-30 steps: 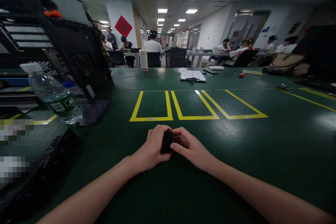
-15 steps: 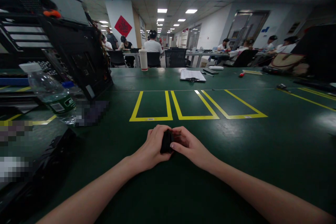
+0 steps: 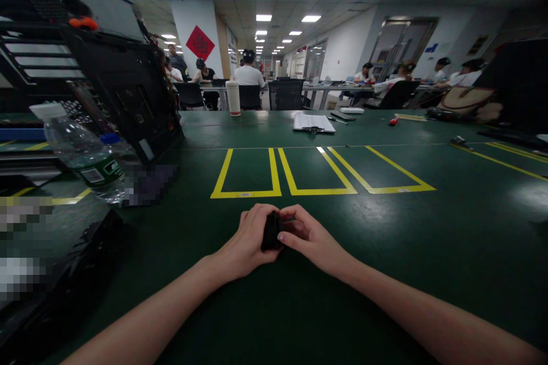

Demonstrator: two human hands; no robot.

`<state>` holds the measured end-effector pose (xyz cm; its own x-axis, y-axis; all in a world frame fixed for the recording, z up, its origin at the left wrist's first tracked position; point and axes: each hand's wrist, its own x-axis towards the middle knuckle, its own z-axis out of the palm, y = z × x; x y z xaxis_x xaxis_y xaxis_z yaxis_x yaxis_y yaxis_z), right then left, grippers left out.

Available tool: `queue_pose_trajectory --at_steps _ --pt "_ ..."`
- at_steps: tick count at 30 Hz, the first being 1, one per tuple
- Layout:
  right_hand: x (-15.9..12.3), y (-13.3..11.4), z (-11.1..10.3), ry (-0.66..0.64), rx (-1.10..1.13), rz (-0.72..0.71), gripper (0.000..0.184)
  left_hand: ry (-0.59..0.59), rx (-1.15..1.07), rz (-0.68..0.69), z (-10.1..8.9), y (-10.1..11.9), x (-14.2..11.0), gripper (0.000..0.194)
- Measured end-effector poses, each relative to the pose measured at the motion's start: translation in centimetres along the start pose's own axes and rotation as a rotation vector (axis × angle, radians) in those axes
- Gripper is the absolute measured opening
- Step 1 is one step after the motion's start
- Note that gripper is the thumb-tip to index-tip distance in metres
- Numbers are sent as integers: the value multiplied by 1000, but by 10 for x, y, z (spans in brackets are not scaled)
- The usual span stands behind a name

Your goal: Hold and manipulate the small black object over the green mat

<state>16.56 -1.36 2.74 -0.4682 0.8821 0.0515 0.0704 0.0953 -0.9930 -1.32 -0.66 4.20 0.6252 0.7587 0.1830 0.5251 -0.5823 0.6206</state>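
A small black block-like object (image 3: 271,232) is between my hands, low over or on the green table (image 3: 385,251); its exact kind does not show. My left hand (image 3: 250,239) wraps round its left side, thumb below and fingers over the top. From the right, my right hand (image 3: 310,236) pinches it with the thumb and fingertips. Part of the object is hidden by the fingers. Just beyond the hands, yellow tape (image 3: 246,194) marks several outlined areas on the tabletop.
A water bottle (image 3: 81,154) and an open computer case (image 3: 124,91) stand at the left. Farther back are a white cup (image 3: 233,98), a clipboard with paper (image 3: 312,122) and a phone (image 3: 343,116). Several people sit at tables beyond.
Both hands keep the same hold on the black object. Only a very slight shift of the whole view shows.
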Motion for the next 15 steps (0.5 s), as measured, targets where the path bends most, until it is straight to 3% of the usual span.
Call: queue_pose_trajectory --at_steps 8,15 --pt "1 6 -1 -44 23 -98 25 6 32 9 1 -2 2 51" --pt "2 6 -1 -6 14 -15 29 3 31 13 0 0 1 48"
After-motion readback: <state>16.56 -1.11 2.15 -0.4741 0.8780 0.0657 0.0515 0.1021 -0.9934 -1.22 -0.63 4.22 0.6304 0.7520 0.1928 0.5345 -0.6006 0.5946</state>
